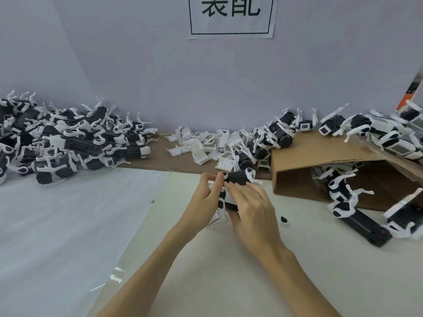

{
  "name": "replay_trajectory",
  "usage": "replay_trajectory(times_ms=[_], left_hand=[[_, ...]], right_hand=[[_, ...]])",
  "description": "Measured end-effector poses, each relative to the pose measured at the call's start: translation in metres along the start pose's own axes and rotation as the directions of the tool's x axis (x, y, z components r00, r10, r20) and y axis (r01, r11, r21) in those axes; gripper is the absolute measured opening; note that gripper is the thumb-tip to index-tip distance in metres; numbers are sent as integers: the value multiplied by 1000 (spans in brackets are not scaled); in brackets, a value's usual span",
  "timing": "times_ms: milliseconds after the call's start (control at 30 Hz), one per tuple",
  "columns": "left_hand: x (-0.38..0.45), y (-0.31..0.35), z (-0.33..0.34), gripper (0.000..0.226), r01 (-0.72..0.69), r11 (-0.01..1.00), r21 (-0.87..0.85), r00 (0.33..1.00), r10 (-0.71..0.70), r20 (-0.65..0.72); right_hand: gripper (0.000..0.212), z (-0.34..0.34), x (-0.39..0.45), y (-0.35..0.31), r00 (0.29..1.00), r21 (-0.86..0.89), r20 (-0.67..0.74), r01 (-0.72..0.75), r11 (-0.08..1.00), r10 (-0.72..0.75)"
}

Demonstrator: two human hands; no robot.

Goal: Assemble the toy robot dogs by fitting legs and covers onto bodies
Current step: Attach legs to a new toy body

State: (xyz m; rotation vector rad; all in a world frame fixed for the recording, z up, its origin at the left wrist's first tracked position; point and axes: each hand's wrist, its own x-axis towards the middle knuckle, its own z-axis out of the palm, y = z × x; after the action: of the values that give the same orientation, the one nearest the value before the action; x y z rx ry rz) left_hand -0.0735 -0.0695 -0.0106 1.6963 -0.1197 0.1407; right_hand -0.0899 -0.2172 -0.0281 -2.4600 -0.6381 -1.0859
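Your left hand and right hand both grip one toy dog at frame centre, just above the surface. Loose covers lie beyond it, and a heap of bodies sits at the left.

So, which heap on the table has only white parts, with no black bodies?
The middle heap of white covers, against the wall behind the hands. The left heap and the right group mix black bodies with white legs.

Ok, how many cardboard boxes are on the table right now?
1. The cardboard box lies on its side at the right, its open mouth toward the person, toy dogs spilling out and more on top. Others may sit out of view.
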Motion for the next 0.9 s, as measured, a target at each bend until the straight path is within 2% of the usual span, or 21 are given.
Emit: replay_trajectory(times_ms=[167, 333, 433, 500, 533, 567, 633, 667, 733, 800, 867, 900], left_hand=[[1, 0, 0, 38, 4, 1000, -4, 999, -5, -38], [-1, 1, 1, 39, 6, 1000, 10, 999, -5, -46], [-1, 1, 1, 38, 15, 1000, 8, 998, -14, -57], [-1, 2, 0, 33, -17, 1000, 24, 998, 18, -66], [-2, 2, -1, 28, -58, 997, 42, 996, 61, -72], [-3, 3, -3, 22, -126, 989, 76, 988, 131, -78], [-4, 3, -9, 12, -319, 933, 164, 943, 330, -44], [-6, 3, -12, 11, -420, 886, 197, 904, 427, 4], [-9, 3, -16, 14, -552, 797, 244, 832, 545, 101], [-6, 3, -20, 17, -611, 702, 365, 785, 598, 163], [0, 1, -25, 31, -606, 616, 504, 771, 612, 178], [2, 0, -27, 39, -572, 629, 526, 795, 584, 167]], right_hand=[[74, 1, -3, -2, 993, 35, 119, -28, 999, 23], [75, 2, 0, 2, 997, 76, 78, -21, 997, 15], [71, 1, 1, 4, 994, 79, 112, 1, 997, -10], [64, -4, -1, 4, 985, 211, 172, -69, 975, 32], [58, -7, -2, 6, 969, 346, 234, -162, 924, 82], [49, -12, -2, 8, 934, 494, 325, -303, 815, 151], [30, -22, 2, 16, 823, 632, 528, -547, 549, 211], [27, -26, 4, 21, 780, 622, 588, -604, 498, 212], [31, -32, 5, 26, 737, 577, 653, -635, 514, 176], [36, -32, 4, 26, 729, 559, 667, -627, 542, 155], [19, -27, 3, 28, 780, 564, 584, -590, 578, 226], [16, -24, 3, 29, 814, 568, 519, -556, 607, 261]])
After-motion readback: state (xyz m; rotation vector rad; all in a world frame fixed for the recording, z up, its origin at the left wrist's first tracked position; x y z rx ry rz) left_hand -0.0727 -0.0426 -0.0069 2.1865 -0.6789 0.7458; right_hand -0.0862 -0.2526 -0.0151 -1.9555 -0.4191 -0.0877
